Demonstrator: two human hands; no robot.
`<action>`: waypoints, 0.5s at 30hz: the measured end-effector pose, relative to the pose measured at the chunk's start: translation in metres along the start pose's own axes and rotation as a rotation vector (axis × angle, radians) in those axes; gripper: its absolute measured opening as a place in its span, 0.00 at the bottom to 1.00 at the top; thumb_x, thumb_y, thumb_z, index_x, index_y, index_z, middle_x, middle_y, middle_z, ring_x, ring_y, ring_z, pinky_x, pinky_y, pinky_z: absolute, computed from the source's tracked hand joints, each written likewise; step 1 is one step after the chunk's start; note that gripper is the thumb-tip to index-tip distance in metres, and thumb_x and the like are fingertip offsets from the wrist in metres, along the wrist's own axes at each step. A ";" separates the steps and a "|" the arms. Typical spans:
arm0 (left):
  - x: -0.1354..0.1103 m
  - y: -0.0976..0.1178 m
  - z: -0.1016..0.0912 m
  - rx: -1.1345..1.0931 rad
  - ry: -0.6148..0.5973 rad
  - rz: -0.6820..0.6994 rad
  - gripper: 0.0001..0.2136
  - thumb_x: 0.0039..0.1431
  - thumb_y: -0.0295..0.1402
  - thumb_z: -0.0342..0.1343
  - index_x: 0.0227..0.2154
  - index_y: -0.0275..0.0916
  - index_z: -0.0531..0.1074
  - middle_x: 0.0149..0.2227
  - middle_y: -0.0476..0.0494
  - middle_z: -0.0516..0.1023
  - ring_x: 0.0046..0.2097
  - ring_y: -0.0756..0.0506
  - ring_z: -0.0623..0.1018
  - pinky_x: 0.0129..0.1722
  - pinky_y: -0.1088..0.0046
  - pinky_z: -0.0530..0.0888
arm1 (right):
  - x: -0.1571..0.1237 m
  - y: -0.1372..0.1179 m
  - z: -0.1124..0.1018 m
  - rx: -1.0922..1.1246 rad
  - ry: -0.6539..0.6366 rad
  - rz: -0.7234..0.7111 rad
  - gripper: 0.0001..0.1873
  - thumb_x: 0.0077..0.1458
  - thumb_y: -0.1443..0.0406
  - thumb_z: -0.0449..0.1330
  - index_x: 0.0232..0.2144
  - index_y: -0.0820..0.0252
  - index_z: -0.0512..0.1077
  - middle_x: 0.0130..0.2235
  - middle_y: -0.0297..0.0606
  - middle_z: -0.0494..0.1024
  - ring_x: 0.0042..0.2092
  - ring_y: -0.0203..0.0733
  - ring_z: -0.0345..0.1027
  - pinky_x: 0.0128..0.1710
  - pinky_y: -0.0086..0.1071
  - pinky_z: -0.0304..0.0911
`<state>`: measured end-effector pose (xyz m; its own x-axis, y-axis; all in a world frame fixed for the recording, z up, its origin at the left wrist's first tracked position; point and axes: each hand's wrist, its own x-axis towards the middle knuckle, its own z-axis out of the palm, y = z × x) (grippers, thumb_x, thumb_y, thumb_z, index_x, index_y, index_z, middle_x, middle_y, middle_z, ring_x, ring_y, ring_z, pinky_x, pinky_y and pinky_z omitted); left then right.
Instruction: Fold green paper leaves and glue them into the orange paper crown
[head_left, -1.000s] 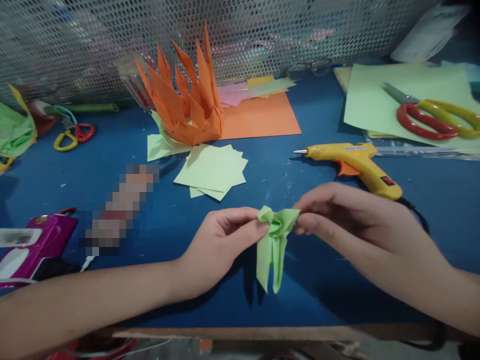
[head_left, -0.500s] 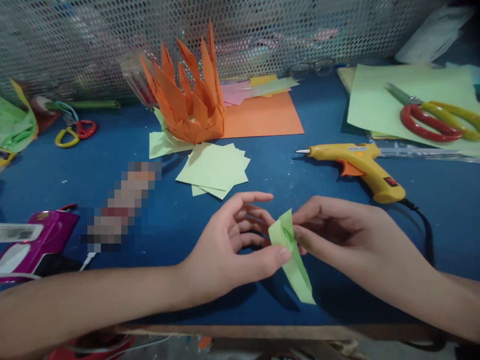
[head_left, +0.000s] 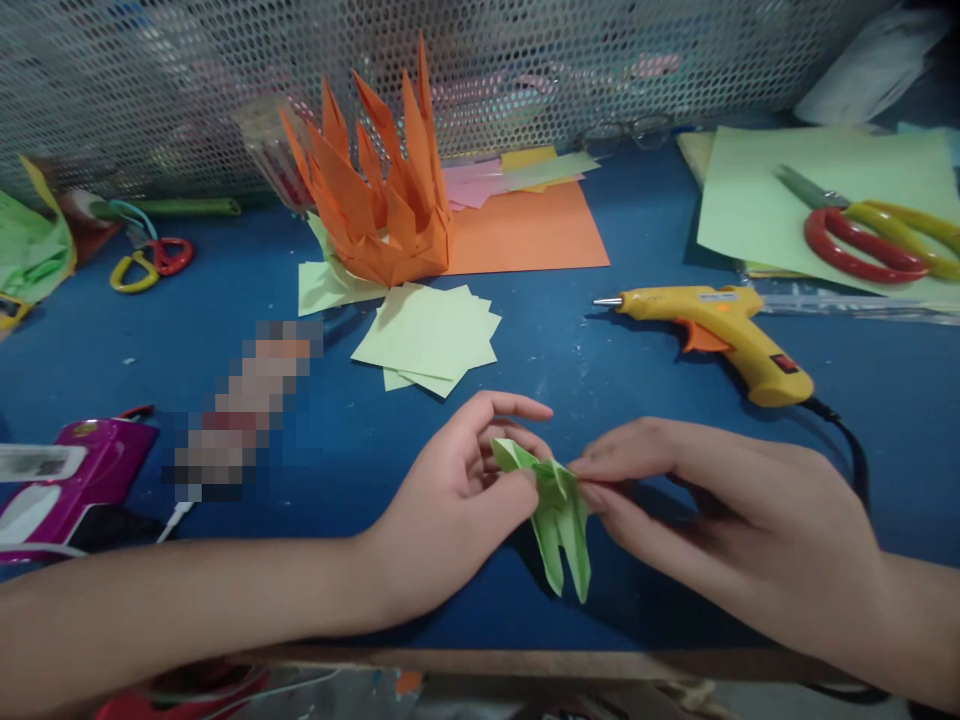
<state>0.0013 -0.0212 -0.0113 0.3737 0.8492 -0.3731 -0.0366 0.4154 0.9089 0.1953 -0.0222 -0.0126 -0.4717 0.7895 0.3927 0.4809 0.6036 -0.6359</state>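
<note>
A folded light-green paper piece [head_left: 559,520] hangs between my two hands above the front of the blue table, with two narrow points downward and flaps spread at its top. My left hand [head_left: 465,500] pinches its left side between thumb and fingers. On the other side, the thumb and index finger of my right hand [head_left: 720,530] grip its upper right edge. Just beyond my hands lies a fanned stack of light-green paper squares [head_left: 427,335]. An orange folded-paper piece with tall spikes [head_left: 390,230] stands behind that stack.
A yellow glue gun [head_left: 697,310] lies at right, its cord running toward me. Large scissors [head_left: 862,240] rest on green sheets [head_left: 742,200]. Orange paper [head_left: 532,230] lies at the back. Small scissors [head_left: 154,262] and a purple device [head_left: 82,480] are at left. A perforated metal panel [head_left: 525,60] stands behind.
The green paper has turned and spread, now showing two lower points instead of one strip. My right hand has shifted slightly lower; my left hand has stayed nearly in place.
</note>
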 end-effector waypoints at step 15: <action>0.012 0.016 -0.004 -0.174 -0.085 -0.217 0.07 0.52 0.25 0.61 0.35 0.36 0.71 0.30 0.53 0.74 0.33 0.53 0.74 0.38 0.75 0.69 | 0.007 0.000 0.006 0.379 -0.047 0.324 0.03 0.57 0.62 0.62 0.35 0.52 0.73 0.30 0.28 0.80 0.27 0.29 0.74 0.28 0.18 0.70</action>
<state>0.0011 -0.0034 -0.0023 0.4659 0.7071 -0.5319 -0.1030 0.6404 0.7611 0.1883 -0.0174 -0.0140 -0.3793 0.9187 0.1103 0.3097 0.2383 -0.9205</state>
